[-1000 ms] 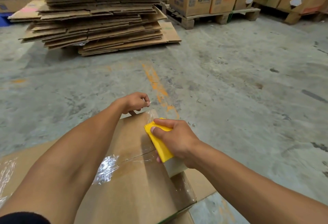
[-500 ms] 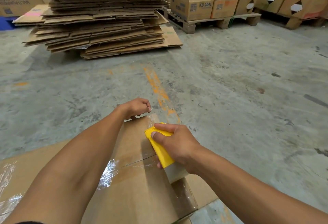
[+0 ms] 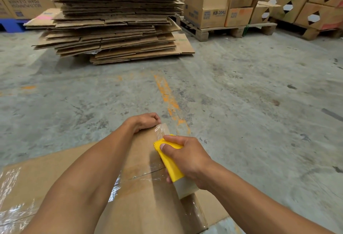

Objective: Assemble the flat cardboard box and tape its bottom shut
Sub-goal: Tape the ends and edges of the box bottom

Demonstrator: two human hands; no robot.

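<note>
One cardboard box [image 3: 148, 206] lies low in the view, right in front of the person, its brown upper face crossed by one slit-like seam and by shiny clear tape [image 3: 159, 133] that runs toward the far edge. Two bare hands work on it. The left hand [image 3: 144, 122] rests at the far edge of the box, fingers curled into a loose fist and pressing the end of the tape down on the cardboard. The right hand [image 3: 185, 157] is wrapped around one yellow tape dispenser [image 3: 169, 161], thumb lying along its upper face and fingers folded over the far side; the dispenser sits tilted on the box, its roll of tape [image 3: 185, 187] at the near end, just above the seam. To the left of the box lies another flat sheet of cardboard [image 3: 27, 187] with patches of wrinkled clear film on it. The grey concrete floor [image 3: 241, 94] bears one worn orange stripe [image 3: 167, 94] leading away from the box. Farther off stands one tall stack of flattened cartons [image 3: 115, 22], and to its right one wooden pallet [image 3: 222, 29] carries several made-up boxes; their exact count cannot be told, since they overlap.
</note>
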